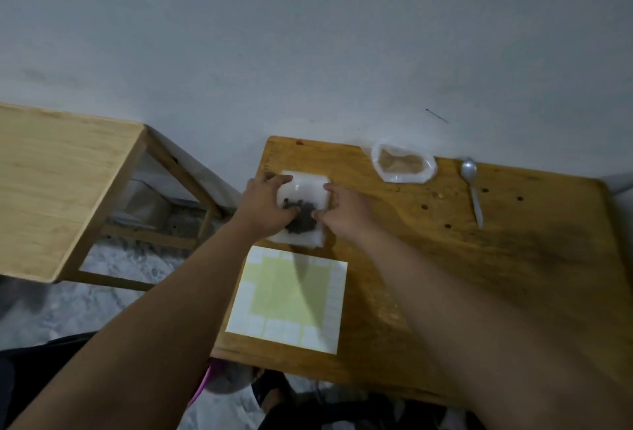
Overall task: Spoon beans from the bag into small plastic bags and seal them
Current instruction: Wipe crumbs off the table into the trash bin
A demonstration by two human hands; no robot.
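Left hand (263,203) and right hand (346,212) are gripping opposite sides of the small plastic bag (305,184) holding beans (301,220), at the desk's (513,258) far left.

Nothing readable is showing: the white-and-yellow sticker sheet (287,299) lying on the brown wooden surface (479,275) is looking blank.

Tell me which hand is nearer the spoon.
Right. The right hand holds the small bag at its right edge, the spoon lying apart to its right; the left hand holds the bag's left edge, farther away.
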